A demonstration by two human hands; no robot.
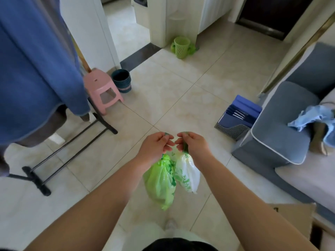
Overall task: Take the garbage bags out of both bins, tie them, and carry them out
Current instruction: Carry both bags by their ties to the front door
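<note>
Two small garbage bags hang in front of me over the tiled floor. My left hand point(155, 144) grips the gathered top of the green bag point(160, 182). My right hand point(192, 144) grips the dark green neck of the white-and-green bag point(186, 173). The two bags hang side by side and touch, and both hands are close together, fingertips almost meeting. A dark blue bin point(121, 80) stands by the wall at the left, beside a pink stool. A light green perforated bin point(181, 47) stands farther off, at the foot of a white cabinet.
A pink stool point(102, 90) and a black clothes rack point(72, 140) with blue fabric point(36, 66) are on the left. A grey sofa point(282, 124) and a blue file rack point(237, 117) are on the right. A cardboard box point(293, 220) sits lower right. A dark door point(272, 13) is far ahead.
</note>
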